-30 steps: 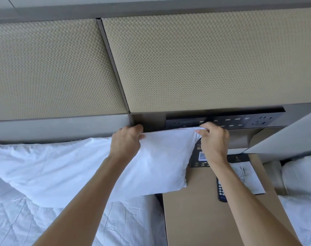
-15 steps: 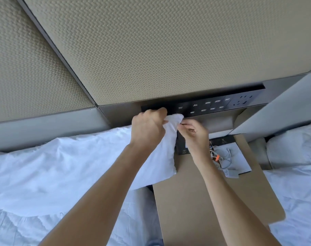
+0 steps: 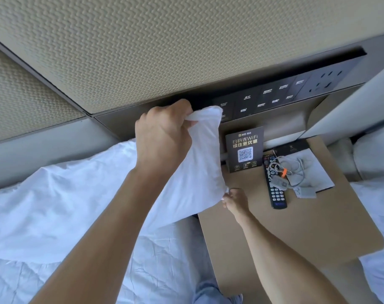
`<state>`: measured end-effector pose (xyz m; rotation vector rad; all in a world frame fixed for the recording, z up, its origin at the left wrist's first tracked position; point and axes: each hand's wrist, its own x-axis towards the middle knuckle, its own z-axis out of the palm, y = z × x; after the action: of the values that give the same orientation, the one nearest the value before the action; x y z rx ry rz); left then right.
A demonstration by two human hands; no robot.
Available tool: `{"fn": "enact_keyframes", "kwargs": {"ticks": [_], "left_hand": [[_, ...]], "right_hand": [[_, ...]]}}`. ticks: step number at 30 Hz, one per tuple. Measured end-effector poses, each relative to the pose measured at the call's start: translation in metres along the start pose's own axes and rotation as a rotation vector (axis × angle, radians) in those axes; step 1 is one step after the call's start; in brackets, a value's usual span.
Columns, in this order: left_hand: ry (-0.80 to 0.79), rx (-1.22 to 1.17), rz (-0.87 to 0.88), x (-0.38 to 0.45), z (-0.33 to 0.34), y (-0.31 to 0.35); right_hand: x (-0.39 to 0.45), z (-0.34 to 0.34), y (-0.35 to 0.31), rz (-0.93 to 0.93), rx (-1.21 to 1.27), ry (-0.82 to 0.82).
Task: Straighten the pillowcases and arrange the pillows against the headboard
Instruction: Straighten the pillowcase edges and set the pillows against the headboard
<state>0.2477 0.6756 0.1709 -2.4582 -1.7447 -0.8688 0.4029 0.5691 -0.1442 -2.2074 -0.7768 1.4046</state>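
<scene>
While a white pillow (image 3: 83,200) lies lengthwise on the bed against the low grey ledge of the headboard (image 3: 186,51), a person works on its end nearest the bedside table (image 3: 307,227). The left hand (image 3: 164,137) is closed in a fist around the upper corner of the pillowcase, lifted up in front of the dark switch panel (image 3: 274,95). The right hand (image 3: 232,199) sits lower, fingers pinching the bottom corner of the same end, just over the table's edge. Holding the two corners apart like this looks meant to pull the loose fabric taut along that short side, so the case sits square on the filling. The rest of the pillow rests slack and wrinkled on the white duvet (image 3: 153,266). On the table, clear of the hands, stand a WiFi sign (image 3: 244,150), a remote control (image 3: 274,183) and a tangle of cable (image 3: 296,170). A second pillow (image 3: 375,154) shows at the far right, on a neighbouring bed
</scene>
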Motion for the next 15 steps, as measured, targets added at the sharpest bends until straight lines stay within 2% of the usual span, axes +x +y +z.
{"fn": "enact_keyframes", "kwargs": {"ticks": [4,7,9,13,15], "left_hand": [[0.002,0.009,-0.009,-0.003,0.006,0.001],[-0.022,0.054,-0.030,-0.007,0.010,0.004],[-0.015,0.061,-0.051,-0.009,0.014,0.002],[-0.059,0.078,-0.067,-0.011,0.018,0.002],[-0.117,0.075,-0.092,-0.013,0.019,0.005]], "right_hand": [[0.007,0.005,0.007,0.071,-0.072,0.148],[0.006,0.011,0.005,0.161,-0.020,0.138],[0.001,0.009,0.003,0.158,-0.013,0.106],[0.005,-0.013,-0.015,0.013,-0.174,0.062],[-0.013,-0.035,-0.060,-0.174,-0.063,0.113]]}}
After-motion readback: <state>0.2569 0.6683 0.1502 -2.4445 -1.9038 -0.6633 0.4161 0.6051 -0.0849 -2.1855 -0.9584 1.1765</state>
